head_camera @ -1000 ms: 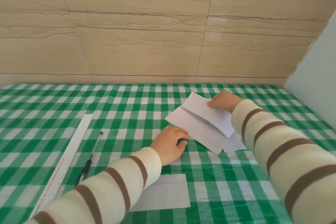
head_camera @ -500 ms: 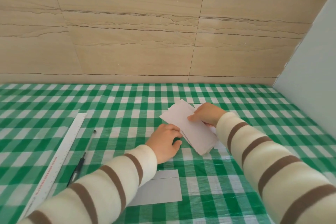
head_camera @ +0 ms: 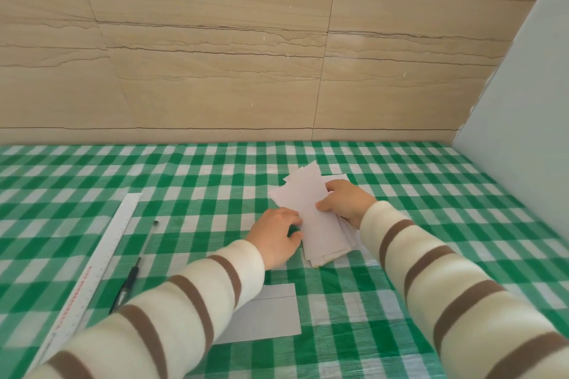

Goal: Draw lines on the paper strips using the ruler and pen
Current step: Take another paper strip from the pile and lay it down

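Observation:
A loose pile of white paper strips [head_camera: 311,209] lies on the green checked tablecloth, right of centre. My right hand [head_camera: 345,203] grips the top strip at its right edge, thumb on top and fingers underneath. Resting at the pile's left edge is my left hand [head_camera: 277,234], fingers curled and touching the paper. A separate strip with one drawn line [head_camera: 271,314] lies flat nearer to me, partly under my left sleeve. A long white ruler [head_camera: 92,271] lies at the left, and a pen [head_camera: 135,264] lies just right of it.
The checked tablecloth [head_camera: 431,194] covers the whole table. A beige tiled wall [head_camera: 215,55] stands behind the table, and a pale panel [head_camera: 529,86] rises at the right side.
My right hand brought the lifted strip down and toward me onto the pile. The pile now sits more tightly between both hands. Ruler and pen stayed put.

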Demonstrator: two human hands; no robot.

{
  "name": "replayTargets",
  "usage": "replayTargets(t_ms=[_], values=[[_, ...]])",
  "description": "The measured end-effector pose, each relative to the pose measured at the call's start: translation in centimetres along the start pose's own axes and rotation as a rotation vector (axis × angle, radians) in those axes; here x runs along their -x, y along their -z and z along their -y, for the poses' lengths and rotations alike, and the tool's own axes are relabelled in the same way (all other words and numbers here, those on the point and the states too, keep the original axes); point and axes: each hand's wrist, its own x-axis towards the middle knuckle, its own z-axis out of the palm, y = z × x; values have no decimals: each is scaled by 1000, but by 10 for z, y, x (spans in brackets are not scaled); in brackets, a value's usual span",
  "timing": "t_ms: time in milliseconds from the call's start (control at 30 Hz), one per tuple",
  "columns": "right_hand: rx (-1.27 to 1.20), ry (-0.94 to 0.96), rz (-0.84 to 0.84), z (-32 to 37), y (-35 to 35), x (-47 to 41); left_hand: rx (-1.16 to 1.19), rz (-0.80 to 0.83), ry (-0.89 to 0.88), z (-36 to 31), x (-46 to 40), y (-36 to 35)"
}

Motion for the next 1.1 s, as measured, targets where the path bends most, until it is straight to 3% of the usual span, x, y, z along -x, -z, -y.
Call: replayTargets(t_ms=[100, 133, 233, 300, 367, 500, 633, 900, 1100], values=[[-201, 9, -19, -2, 2, 2, 210, -245, 206, -5, -1, 4], [-280, 10, -14, -2, 3, 3, 287, -252, 297, -6, -3, 7], [-448, 46, 56, -3, 1, 8, 903, -123, 539, -10, -8, 11], [-436, 48, 93, -4, -4, 11, 1235, -64, 578, -14, -9, 10], [-329, 36, 38, -6, -5, 12, 1274, -84, 554, -14, -11, 7], [98, -58, -277, -13, 14, 4, 1168, -184, 573, -9, -13, 5], [528, -250, -285, -20, 24, 2, 1145, -216, 579, -6, -13, 7], [386, -271, -212, -17, 25, -5, 1144, -203, 595, -5, -13, 6], [171, -159, -261, -16, 34, -11, 1198, -193, 573, -6, -12, 7]])
